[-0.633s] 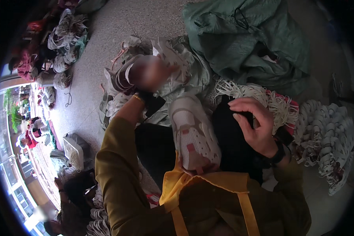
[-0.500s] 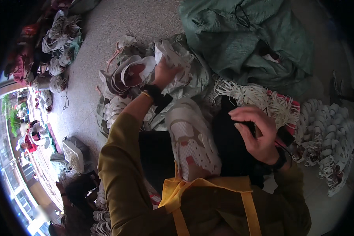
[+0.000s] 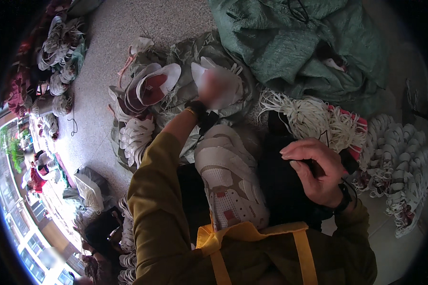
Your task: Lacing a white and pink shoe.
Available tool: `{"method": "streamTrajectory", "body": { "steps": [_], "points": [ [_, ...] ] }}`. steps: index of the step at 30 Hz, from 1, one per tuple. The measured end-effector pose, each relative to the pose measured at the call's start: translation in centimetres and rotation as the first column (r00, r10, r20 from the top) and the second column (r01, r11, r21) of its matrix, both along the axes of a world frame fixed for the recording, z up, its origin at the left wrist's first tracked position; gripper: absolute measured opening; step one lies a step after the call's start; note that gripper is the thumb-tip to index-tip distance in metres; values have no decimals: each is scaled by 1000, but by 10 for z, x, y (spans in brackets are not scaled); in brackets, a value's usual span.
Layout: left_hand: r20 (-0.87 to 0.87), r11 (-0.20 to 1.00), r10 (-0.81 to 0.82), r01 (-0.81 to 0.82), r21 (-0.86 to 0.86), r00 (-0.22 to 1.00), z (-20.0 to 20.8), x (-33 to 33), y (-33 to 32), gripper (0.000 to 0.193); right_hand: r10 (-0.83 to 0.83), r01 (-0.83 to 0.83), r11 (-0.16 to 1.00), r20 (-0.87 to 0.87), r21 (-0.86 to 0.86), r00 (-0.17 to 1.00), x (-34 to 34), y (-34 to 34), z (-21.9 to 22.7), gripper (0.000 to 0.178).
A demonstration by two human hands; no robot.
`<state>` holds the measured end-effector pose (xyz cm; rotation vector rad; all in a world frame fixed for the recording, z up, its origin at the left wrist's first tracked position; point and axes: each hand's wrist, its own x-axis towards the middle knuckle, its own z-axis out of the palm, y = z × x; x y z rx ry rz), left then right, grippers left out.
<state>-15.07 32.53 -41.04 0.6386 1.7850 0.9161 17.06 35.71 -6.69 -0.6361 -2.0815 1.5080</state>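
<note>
My left hand [image 3: 215, 89] reaches forward onto a white shoe upper [image 3: 228, 76] on a crumpled grey-green sack. Its fingers are blurred, so their grip does not show. My right hand [image 3: 318, 171] is raised over my right thigh, fingers curved and thumb apart from them, with nothing visible in it. Between my thighs stands a pale beige and white sneaker [image 3: 233, 175] with mesh panels; the yellow apron [image 3: 252, 230] hides its near end. Left of my left hand lie more white uppers with red linings [image 3: 154, 88].
A big green woven sack [image 3: 295, 52] sits at the far right. White laces [image 3: 299, 114] lie bundled ahead of my right hand. Stacked uppers [image 3: 394, 161] stand at the right. More bundles [image 3: 62, 42] line the left, and another person's dark clothing [image 3: 102, 232] shows at lower left.
My left hand has shifted slightly right among the uppers, and one upper there now stands apart from the red-lined ones. My right hand keeps its curved pose. The whole view has shifted a little.
</note>
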Motion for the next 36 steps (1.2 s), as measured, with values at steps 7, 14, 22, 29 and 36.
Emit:
{"method": "streamTrajectory", "body": {
  "steps": [7, 14, 22, 29, 36],
  "points": [
    [-157, 985, -173, 173, -8, 972, 11, 20, 8, 33, -6, 6, 1000, 3, -17, 1000, -1, -1, -3, 18],
    [-424, 948, -313, 308, -82, 850, 25, -4, -1, 51, -1, 1, 1000, 32, 10, 999, 0, 0, -6, 14],
    [-565, 886, -389, 464, -13, 727, 190, -37, -19, 32, -2, -6, 990, 57, 141, 998, -1, -6, 0, 16],
    [-599, 882, -283, 449, 144, 749, 301, -19, -110, 17, 86, -123, 909, 111, 398, 990, 3, -35, 23, 21],
    [-543, 916, -203, 354, 189, 815, 370, 69, -182, 15, 256, -357, 730, 250, 583, 934, 7, -67, 22, 32]
  ]
}}
